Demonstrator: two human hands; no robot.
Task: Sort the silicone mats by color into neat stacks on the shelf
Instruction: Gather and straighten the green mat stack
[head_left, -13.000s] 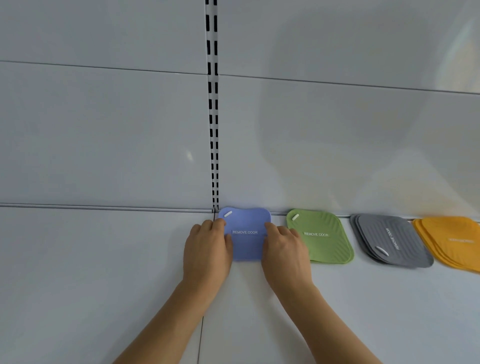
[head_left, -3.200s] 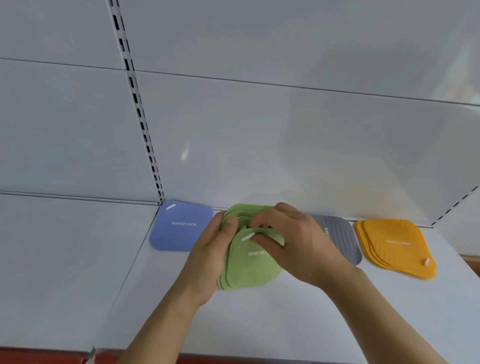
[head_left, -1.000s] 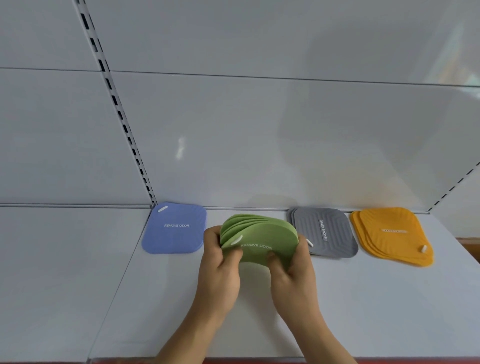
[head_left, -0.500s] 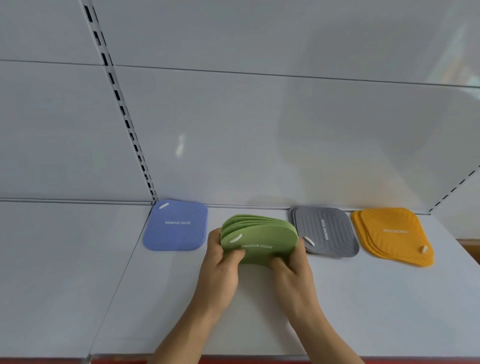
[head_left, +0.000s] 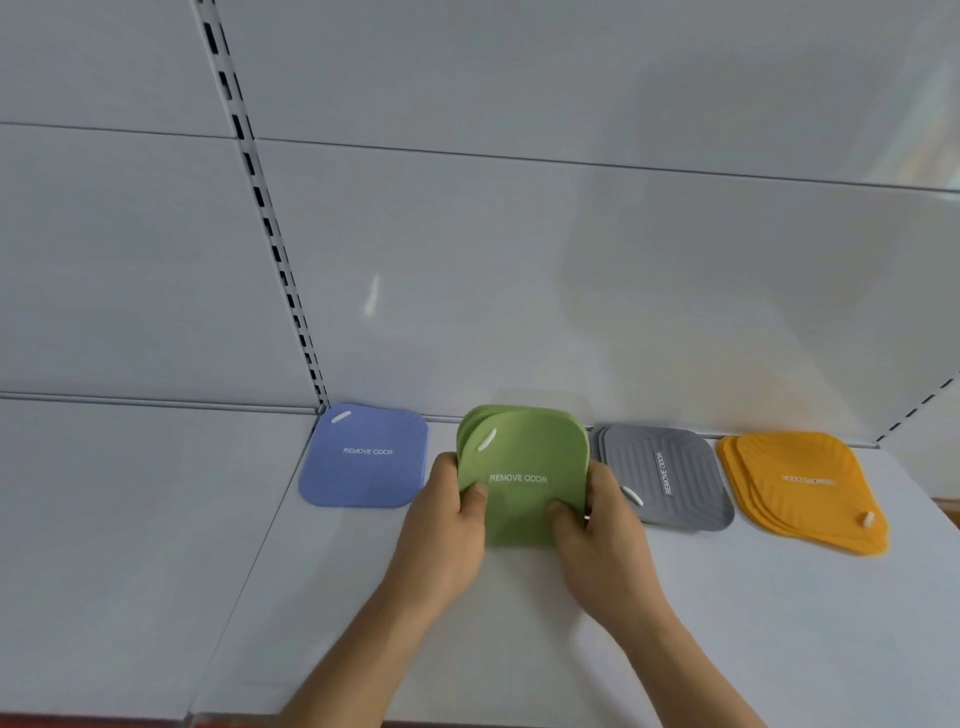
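A stack of green mats (head_left: 527, 452) sits in the middle of the white shelf (head_left: 779, 623), its top mat printed REMOVE ODOR. My left hand (head_left: 449, 530) grips the stack's left side, thumb on top. On the stack's right side my right hand (head_left: 597, 535) holds it the same way. The stack's far edges are slightly fanned. A blue mat stack (head_left: 366, 457) lies to the left near the back wall. To the right are a grey mat stack (head_left: 670, 478) and a fanned orange mat stack (head_left: 805, 488).
A slotted upright rail (head_left: 270, 234) runs down the white back wall to the shelf's rear corner by the blue mats. The shelf's front edge (head_left: 234, 719) is at the bottom. Another shelf section lies to the left.
The green stack, held tilted up half a second ago, now lies lower and flatter toward the shelf, with its edges more closely aligned. Both hands keep their grip.
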